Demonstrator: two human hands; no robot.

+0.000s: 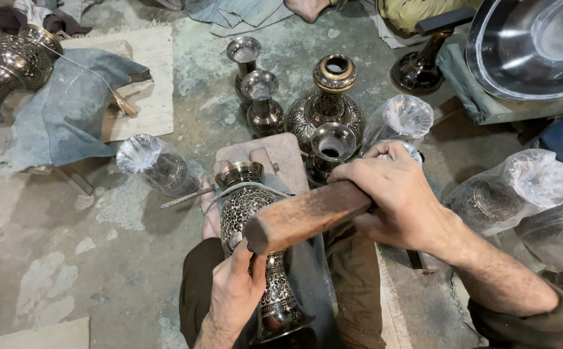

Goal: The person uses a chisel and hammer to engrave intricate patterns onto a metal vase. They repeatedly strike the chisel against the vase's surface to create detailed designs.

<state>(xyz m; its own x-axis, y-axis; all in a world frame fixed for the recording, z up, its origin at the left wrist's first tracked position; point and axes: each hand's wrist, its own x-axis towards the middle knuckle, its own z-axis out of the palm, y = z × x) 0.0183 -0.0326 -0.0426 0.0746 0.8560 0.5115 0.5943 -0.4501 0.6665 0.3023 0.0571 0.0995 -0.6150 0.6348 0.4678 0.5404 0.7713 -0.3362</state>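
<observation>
We've got the engraved dark metal vase (pixel 255 252) lying across our lap, mouth pointing far, resting against the small wooden block (pixel 275 155) so it can't roll. Left hand (pixel 233 291) has its grip wrapped around the vase's narrow waist, pinning it down. Right hand (pixel 398 200) has a closed grip on the thick brown wooden mallet (pixel 304 216), head hovering over the vase's shoulder. A thin metal rod (pixel 188 198) lies on the concrete floor (pixel 68 258), just left of the vase mouth. Finished engraved vases (pixel 327 110) stand upright just beyond the block; plastic-wrapped ones (pixel 511 190) lie right, out of the way.
</observation>
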